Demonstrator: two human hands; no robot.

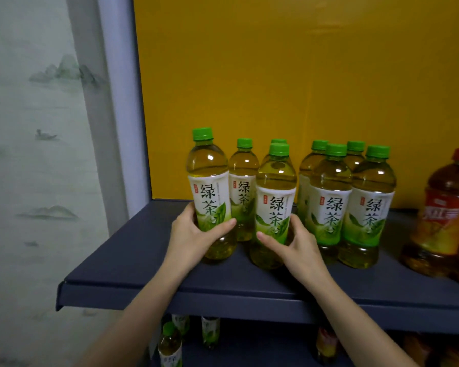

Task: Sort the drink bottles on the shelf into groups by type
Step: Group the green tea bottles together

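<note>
Several green tea bottles with green caps and white labels stand on the dark blue shelf (133,263). My left hand (194,234) grips the leftmost green tea bottle (210,186) around its lower label. My right hand (294,242) holds the neighbouring green tea bottle (274,197) the same way. Behind them stand another green tea bottle (243,176) and one whose cap just shows. To the right is a tight group of green tea bottles (347,197). At the far right stands a red-capped brown tea bottle (445,218) with an orange-red label, cut off by the frame.
A yellow back panel (276,88) closes the shelf behind the bottles. A grey upright (117,128) and a painted wall (32,154) lie to the left. On the lower shelf, more green tea bottles (170,345) and red-labelled bottles (326,343) are partly visible.
</note>
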